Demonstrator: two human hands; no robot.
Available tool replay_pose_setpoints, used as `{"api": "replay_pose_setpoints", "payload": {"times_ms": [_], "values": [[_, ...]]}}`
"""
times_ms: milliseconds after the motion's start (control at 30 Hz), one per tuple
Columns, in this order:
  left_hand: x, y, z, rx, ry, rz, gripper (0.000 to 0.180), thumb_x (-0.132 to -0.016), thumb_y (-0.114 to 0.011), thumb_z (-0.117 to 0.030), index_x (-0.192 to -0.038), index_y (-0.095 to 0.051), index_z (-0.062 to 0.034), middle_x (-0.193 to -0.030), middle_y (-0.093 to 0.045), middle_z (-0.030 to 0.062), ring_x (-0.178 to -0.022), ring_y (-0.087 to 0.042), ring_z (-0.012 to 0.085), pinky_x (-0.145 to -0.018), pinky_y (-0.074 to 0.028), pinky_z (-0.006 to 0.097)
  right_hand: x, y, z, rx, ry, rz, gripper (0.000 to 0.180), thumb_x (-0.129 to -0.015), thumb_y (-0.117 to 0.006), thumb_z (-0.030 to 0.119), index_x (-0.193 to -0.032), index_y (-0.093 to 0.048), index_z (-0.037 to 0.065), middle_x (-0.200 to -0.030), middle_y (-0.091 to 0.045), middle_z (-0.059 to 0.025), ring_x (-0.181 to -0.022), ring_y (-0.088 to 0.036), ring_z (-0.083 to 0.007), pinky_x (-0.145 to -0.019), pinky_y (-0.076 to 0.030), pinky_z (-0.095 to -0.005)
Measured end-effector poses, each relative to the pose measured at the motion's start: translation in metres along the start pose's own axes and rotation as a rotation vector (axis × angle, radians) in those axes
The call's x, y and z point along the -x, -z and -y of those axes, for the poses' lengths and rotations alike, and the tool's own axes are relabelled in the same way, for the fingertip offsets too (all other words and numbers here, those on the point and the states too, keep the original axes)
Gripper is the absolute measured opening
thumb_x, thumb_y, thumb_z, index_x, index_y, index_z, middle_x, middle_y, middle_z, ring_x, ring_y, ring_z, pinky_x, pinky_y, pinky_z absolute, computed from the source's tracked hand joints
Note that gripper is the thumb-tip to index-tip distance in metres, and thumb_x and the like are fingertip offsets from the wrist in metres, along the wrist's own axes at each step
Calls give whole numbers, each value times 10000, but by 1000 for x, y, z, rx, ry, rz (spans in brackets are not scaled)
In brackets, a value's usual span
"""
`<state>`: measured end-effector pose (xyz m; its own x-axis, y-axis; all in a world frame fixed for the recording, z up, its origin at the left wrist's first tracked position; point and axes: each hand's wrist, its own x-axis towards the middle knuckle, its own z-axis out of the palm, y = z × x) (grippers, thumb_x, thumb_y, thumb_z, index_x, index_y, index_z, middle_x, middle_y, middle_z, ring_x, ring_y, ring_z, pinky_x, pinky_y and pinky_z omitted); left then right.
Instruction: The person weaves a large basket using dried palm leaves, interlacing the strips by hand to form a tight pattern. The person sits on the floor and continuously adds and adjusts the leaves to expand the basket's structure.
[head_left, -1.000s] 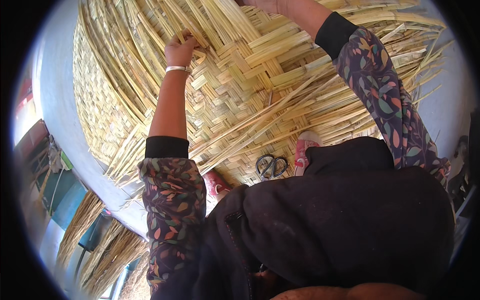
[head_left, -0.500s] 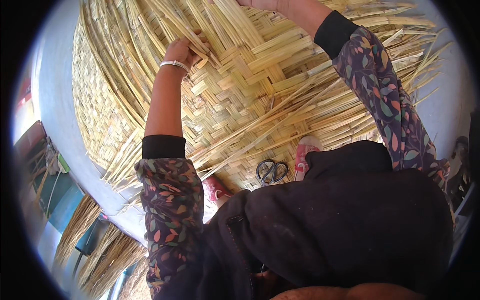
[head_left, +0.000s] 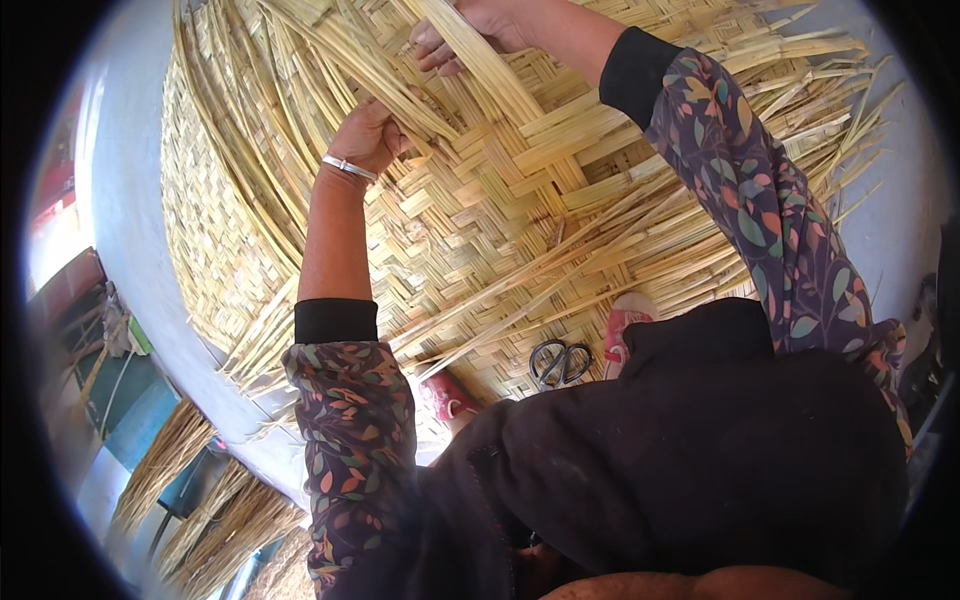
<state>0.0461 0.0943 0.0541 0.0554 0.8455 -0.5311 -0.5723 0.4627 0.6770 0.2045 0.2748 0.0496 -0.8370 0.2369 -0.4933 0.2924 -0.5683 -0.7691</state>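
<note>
A large woven mat (head_left: 500, 230) of flat yellow straw strips lies on the grey floor in front of me. My left hand (head_left: 368, 135), with a silver bangle at the wrist, is closed on loose strips (head_left: 300, 60) at the mat's unwoven far edge. My right hand (head_left: 470, 25) at the top of the view grips a bundle of long strips (head_left: 500, 90) that run down over the woven part. Both forearms reach forward from patterned sleeves.
Black scissors (head_left: 560, 362) lie on the mat near my pink shoes (head_left: 622, 325). Loose strip ends fan out on the right (head_left: 830, 110). Bundles of straw (head_left: 200, 500) and a blue-green object (head_left: 140, 410) sit at the lower left on the floor (head_left: 130, 200).
My left hand has moved up and to the right along the strips, closer to my right hand, which has come further into view.
</note>
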Motion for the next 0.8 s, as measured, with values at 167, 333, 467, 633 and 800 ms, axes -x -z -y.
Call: {"api": "replay_pose_setpoints", "payload": {"times_ms": [167, 333, 467, 633, 800], "values": [[-10, -21, -29, -299, 168, 164, 300, -851, -657, -203, -1090, -579, -40, -969, -645, 71, -902, -637, 176, -820, -542, 334, 5, -8, 1, 60, 126, 106, 341, -811, -698, 241, -1076, -609, 48, -952, -643, -45, -857, -624, -124, -758, -516, -258], [-9, -17, -38, -474, 175, 135, 356, -809, -711, -220, -1098, -585, -52, -998, -653, 95, -961, -635, 204, -881, -520, 386, 20, -30, 8, -81, 176, 210, 287, -822, -684, 223, -1024, -618, 29, -936, -641, -55, -878, -624, -146, -806, -517, -267], [-19, -5, -33, -395, 224, 162, 438, -796, -724, -192, -1165, -543, -39, -1053, -640, 95, -973, -633, 221, -915, -500, 419, 12, -13, -5, -222, 369, 129, 242, -841, -664, 187, -981, -610, -3, -921, -637, -80, -882, -630, -177, -834, -526, -299], [-7, 15, -14, -237, 189, 144, 348, -886, -606, -168, -1180, -530, 2, -1042, -649, 124, -990, -631, 222, -913, -500, 381, 84, -19, -3, -346, 323, -375, 129, -858, -608, 141, -913, -611, 25, -807, -633, -83, -720, -618, -173, -641, -513, -293], [-10, 13, 2, -195, 170, -65, 322, -946, -471, -167, -1220, -476, 2, -1055, -638, 150, -960, -638, 241, -857, -531, 340, 108, -4, -49, -262, 326, -641, 270, -844, -658, 130, -1004, -522, -40, -937, -598, -120, -973, -605, -237, -811, -560, -330]]}}
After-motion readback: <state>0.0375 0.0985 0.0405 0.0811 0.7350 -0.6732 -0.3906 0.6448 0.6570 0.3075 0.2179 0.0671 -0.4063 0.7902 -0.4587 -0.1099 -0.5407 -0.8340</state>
